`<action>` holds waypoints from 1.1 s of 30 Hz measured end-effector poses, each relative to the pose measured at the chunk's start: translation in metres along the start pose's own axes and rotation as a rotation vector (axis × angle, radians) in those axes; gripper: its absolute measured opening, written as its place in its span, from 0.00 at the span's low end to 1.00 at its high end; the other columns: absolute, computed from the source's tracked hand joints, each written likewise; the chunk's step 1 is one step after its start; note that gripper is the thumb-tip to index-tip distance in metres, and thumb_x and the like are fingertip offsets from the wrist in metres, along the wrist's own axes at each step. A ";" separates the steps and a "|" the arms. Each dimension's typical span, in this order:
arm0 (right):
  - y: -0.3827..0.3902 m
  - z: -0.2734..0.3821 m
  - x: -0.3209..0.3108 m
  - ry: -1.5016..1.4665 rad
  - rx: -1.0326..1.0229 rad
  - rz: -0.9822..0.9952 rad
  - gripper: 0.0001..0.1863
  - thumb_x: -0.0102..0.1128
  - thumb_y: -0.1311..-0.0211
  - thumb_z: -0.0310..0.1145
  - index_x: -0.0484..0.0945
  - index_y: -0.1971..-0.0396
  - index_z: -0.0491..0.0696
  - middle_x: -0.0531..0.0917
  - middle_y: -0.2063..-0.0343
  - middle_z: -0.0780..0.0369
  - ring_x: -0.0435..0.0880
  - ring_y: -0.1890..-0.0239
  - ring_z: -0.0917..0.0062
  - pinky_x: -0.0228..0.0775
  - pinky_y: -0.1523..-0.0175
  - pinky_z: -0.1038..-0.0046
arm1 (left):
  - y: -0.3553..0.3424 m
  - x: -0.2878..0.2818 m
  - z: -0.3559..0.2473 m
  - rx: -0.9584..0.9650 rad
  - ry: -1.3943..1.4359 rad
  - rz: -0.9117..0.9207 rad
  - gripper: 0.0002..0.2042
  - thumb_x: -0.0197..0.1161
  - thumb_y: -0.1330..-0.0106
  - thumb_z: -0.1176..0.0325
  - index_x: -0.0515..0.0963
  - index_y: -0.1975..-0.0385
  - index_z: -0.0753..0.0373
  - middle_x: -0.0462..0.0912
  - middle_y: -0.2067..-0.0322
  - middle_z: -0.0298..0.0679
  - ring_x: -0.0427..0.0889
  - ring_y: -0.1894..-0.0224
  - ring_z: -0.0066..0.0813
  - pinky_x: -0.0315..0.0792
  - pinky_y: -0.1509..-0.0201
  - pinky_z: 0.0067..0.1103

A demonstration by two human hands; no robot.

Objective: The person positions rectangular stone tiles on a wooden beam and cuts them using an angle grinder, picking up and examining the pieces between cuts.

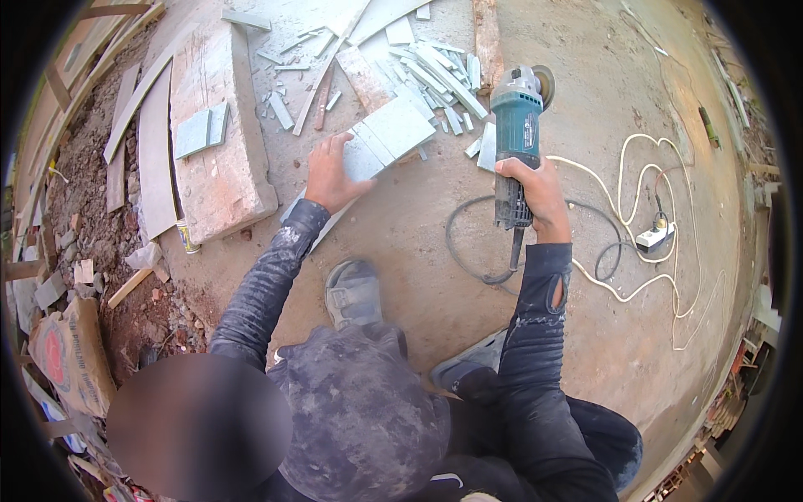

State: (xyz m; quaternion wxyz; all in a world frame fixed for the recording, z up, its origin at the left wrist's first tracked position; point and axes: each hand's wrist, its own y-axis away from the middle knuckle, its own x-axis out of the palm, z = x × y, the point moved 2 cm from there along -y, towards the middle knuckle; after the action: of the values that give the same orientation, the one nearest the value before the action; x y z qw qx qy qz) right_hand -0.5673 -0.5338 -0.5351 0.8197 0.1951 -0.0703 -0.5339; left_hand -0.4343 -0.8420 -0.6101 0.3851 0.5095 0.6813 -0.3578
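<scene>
My left hand (335,176) grips a pale rectangular tile (389,134) near its left end, thumb and fingers spread along its edges; the tile has lines across it and lies over other pieces on the concrete. My right hand (531,188) is wrapped round the body of a teal and black angle grinder (517,117), held to the right of the tile with its disc at the far end. A dark cord drops from the grinder's rear. Many narrow offcuts (439,79) lie scattered beyond the tile.
A concrete block (222,192) bears small tile pieces (199,130). A power strip (655,238) with looped cables lies right. Planks (155,159), rubble and a paper sack (71,351) are left. My shoe (351,293) is below the tile. A blurred oval hides the lower left.
</scene>
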 end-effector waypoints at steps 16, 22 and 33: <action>-0.004 -0.010 0.017 0.003 -0.017 0.050 0.17 0.68 0.56 0.37 0.77 0.68 0.44 0.77 0.76 0.67 0.73 0.77 0.85 0.65 0.71 0.80 | -0.042 0.035 0.007 -0.443 0.271 -0.290 0.37 0.74 0.44 0.60 0.64 0.40 0.73 0.77 0.52 0.52 0.79 0.49 0.42 0.74 0.45 0.35; -0.005 -0.004 0.033 -0.011 -0.019 0.094 0.16 0.68 0.56 0.37 0.77 0.69 0.45 0.77 0.75 0.68 0.73 0.77 0.84 0.64 0.70 0.80 | -0.050 0.042 0.013 -0.835 1.216 -0.066 0.14 0.63 0.35 0.75 0.73 0.54 0.75 0.82 0.68 0.44 0.84 0.72 0.34 0.80 0.75 0.25; -0.013 -0.005 0.035 0.047 0.012 0.127 0.19 0.68 0.58 0.37 0.78 0.67 0.42 0.79 0.72 0.64 0.77 0.72 0.80 0.68 0.65 0.77 | -0.054 0.057 0.024 -0.811 1.240 0.023 0.15 0.63 0.34 0.72 0.71 0.53 0.73 0.80 0.61 0.43 0.83 0.63 0.33 0.81 0.62 0.29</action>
State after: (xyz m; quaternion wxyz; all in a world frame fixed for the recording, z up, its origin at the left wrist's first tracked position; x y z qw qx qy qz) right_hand -0.5615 -0.5686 -0.5482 0.8523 0.2076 -0.0667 -0.4755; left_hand -0.4931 -0.8514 -0.6662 0.0911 0.4428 0.8470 0.2796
